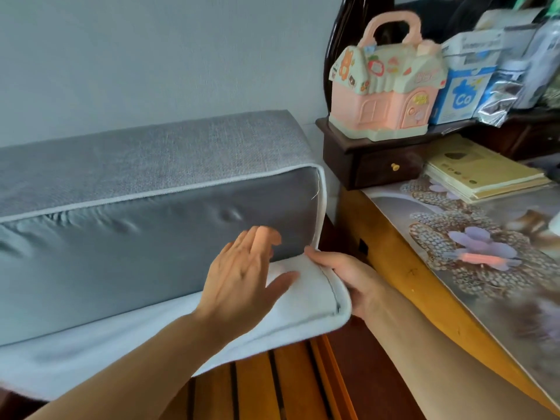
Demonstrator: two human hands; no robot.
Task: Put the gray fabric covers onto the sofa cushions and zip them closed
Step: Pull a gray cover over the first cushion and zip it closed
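A long sofa cushion (145, 237) stands on its edge against the wall, its shiny dark gray inner face toward me. The woven gray fabric cover (157, 156) wraps its top, edged with pale piping. The cover's pale lining flap (291, 307) hangs open along the bottom, folded outward over the wooden seat. My left hand (242, 277) lies flat, fingers spread, on the cushion face and the flap. My right hand (345, 277) pinches the flap's corner at the cushion's lower right end.
Orange wooden sofa slats (272, 386) run below the cushion. At right stands a wooden table (403, 268) with a patterned cloth, yellow booklets (481, 171), a small dark drawer box (375, 165), a pink toy house (388, 86) and boxes behind.
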